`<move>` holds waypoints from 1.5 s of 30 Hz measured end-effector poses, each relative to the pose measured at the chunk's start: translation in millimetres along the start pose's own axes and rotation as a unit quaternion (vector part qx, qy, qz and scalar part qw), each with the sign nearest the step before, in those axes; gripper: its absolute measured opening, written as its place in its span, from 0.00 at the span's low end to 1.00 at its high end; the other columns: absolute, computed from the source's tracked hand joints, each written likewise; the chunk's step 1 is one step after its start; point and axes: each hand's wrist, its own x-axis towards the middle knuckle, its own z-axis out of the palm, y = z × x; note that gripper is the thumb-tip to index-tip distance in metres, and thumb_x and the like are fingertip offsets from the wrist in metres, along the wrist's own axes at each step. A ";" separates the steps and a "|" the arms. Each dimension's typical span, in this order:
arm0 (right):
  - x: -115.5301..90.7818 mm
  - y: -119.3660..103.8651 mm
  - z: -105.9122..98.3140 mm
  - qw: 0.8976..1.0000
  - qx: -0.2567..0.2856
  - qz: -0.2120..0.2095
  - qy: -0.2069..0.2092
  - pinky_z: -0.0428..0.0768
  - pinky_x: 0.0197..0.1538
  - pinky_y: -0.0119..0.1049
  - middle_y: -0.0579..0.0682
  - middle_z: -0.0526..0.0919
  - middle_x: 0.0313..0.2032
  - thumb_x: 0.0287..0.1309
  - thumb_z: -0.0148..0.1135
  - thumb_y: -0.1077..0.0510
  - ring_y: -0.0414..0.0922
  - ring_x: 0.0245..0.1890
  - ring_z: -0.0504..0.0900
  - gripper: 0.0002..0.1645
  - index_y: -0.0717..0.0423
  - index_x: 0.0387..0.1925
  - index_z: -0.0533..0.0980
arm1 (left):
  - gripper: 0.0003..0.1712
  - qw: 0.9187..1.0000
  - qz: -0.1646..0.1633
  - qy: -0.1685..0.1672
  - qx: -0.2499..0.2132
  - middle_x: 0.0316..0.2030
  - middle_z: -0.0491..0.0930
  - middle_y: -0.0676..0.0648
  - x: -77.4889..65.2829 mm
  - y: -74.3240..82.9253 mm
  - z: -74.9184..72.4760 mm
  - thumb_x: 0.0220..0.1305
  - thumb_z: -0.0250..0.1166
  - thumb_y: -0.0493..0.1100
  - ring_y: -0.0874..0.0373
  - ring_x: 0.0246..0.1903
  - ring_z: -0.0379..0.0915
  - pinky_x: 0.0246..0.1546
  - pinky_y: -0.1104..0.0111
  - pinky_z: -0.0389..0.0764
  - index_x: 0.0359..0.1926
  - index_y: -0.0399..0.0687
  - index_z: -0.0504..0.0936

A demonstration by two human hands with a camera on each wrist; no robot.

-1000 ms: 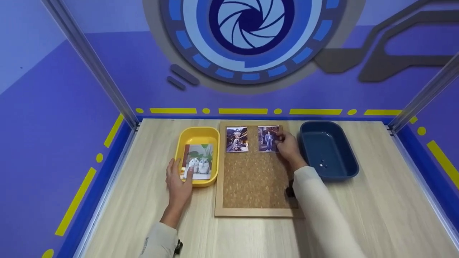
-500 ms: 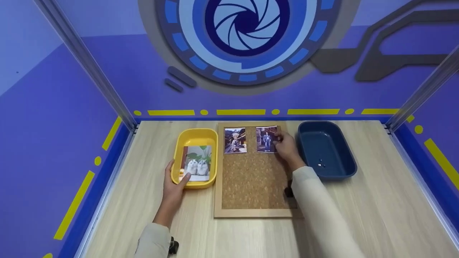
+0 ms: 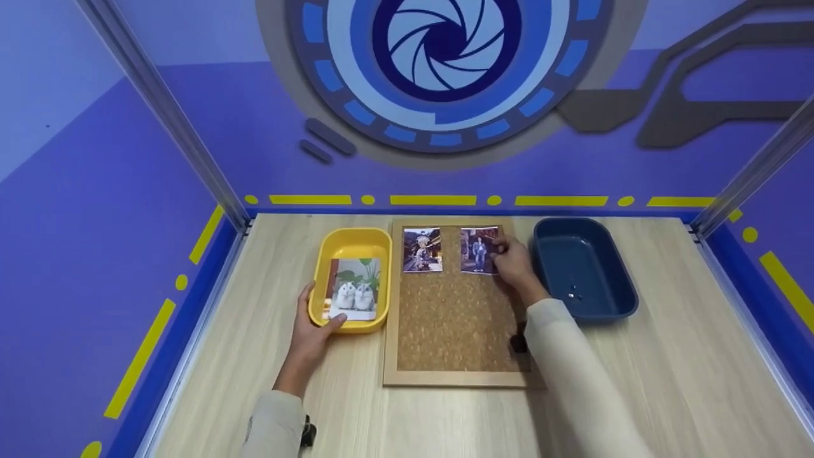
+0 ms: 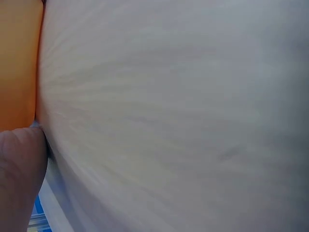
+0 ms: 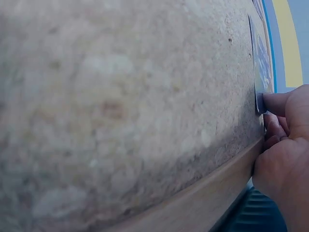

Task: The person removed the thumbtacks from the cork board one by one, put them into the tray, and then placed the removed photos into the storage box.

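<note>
My right hand (image 3: 516,267) pinches the right edge of a photo (image 3: 475,251) of a standing person, which lies at the top right of the cork board (image 3: 451,324). In the right wrist view the photo (image 5: 261,63) lies close along the cork, with a fingertip on its near corner. My left hand (image 3: 308,340) grips the near left corner of a yellow tray (image 3: 353,245), thumb over the rim and fingers along the outer side. Inside that tray lies a photo (image 3: 356,289) of two white hamsters. A second photo (image 3: 420,254) sits at the board's top left.
A dark blue tray (image 3: 582,251) stands to the right of the board, with a few small shiny pieces (image 3: 572,294) in it. Purple walls (image 3: 210,127) enclose the wooden tabletop (image 3: 668,356) at the back and sides.
My left hand has shifted from over the yellow tray's left side to its near left corner, gripping the rim. The right hand keeps its place at the photo's edge.
</note>
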 end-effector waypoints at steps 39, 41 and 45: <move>-57.7 -65.3 32.5 0.969 0.240 -0.059 0.013 0.74 0.36 0.27 0.49 0.76 0.33 0.62 0.63 0.77 0.41 0.35 0.73 0.14 0.74 0.50 0.78 | 0.64 0.999 0.030 -0.027 -0.027 0.85 0.51 0.48 -0.7 -3.3 -2.8 0.65 0.77 0.41 0.47 0.84 0.49 0.87 0.47 0.48 0.86 0.70 0.42; -61.7 -69.9 34.7 0.970 0.235 -0.066 0.008 0.75 0.35 0.27 0.48 0.77 0.32 0.62 0.64 0.76 0.41 0.35 0.74 0.13 0.73 0.49 0.79 | 0.64 0.999 0.028 -0.031 -0.031 0.85 0.51 0.47 -0.8 -2.8 -2.9 0.65 0.77 0.41 0.46 0.84 0.50 0.87 0.47 0.48 0.86 0.72 0.41; -69.0 -77.8 38.2 0.972 0.219 -0.083 -0.004 0.75 0.35 0.26 0.49 0.78 0.32 0.61 0.65 0.76 0.41 0.34 0.75 0.13 0.73 0.48 0.79 | 0.65 0.999 0.020 -0.038 -0.029 0.85 0.51 0.46 -1.1 -2.0 -2.3 0.64 0.77 0.43 0.45 0.84 0.50 0.87 0.45 0.48 0.86 0.73 0.40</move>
